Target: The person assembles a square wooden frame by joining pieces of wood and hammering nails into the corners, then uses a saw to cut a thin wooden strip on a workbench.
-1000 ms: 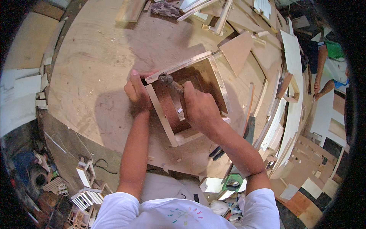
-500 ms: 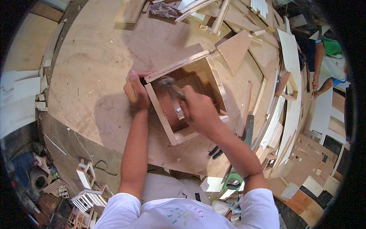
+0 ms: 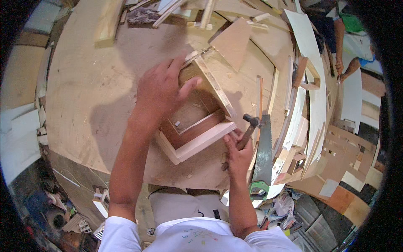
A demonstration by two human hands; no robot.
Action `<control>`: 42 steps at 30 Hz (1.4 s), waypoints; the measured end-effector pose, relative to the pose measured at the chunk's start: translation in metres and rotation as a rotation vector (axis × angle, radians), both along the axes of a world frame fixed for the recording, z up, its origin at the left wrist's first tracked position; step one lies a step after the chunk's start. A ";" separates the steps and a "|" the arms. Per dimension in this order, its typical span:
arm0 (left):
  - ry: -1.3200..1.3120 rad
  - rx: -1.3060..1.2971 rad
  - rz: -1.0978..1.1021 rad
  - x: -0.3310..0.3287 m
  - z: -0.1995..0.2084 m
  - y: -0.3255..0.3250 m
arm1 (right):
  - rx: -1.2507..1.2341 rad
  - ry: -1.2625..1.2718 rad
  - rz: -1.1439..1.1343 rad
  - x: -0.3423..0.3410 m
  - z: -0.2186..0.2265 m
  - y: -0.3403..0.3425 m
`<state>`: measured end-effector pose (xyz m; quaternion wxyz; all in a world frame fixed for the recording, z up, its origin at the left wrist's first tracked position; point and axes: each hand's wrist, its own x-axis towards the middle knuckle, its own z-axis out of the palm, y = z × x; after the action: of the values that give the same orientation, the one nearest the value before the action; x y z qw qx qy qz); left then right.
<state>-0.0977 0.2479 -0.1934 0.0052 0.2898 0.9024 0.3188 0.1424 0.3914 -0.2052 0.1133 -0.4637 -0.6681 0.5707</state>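
1. In the head view, an open rectangular box of brown wood with pale edges [image 3: 205, 140] is set at the centre, on a broad pale-brown wooden tabletop [image 3: 77, 88]; a small white chip [image 3: 177, 123] can be seen inside it.
2. At the box's ten o'clock, the left hand [image 3: 161, 86] is held open, its fingers loosely spread and its thumb extended over the opening; nothing is seen to be grasped, and contact with the rim cannot be told.
3. At four o'clock, by the box's near right corner, a hammer with a dark metal head and brown handle [image 3: 248, 135] is gripped in the closed right hand [image 3: 239, 157], head pointed toward one o'clock. Whether the corner is also touched cannot be told.
4. Just beyond the hammer, a grey-bladed handsaw with a green handle [image 3: 263, 145] is laid.
5. At one o'clock, a flat, pale-brown tapered board [image 3: 234, 42] is placed near the box.
6. At two o'clock, well apart, another person's hands [image 3: 339, 69] can be seen.
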 end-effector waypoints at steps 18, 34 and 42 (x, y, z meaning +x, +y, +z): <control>0.049 -0.069 -0.157 -0.021 -0.019 0.053 | 0.083 0.149 -0.136 -0.012 -0.037 -0.020; 0.048 -0.045 -0.150 -0.019 -0.024 0.051 | -0.029 0.309 0.129 -0.016 -0.057 0.052; 0.079 0.063 -0.185 -0.016 -0.020 0.039 | 0.187 0.240 0.577 -0.021 -0.069 0.099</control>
<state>-0.1136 0.2868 -0.2137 -0.0101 0.3843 0.8608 0.3335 0.1216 0.4907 -0.2746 0.0667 -0.1722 -0.8033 0.5662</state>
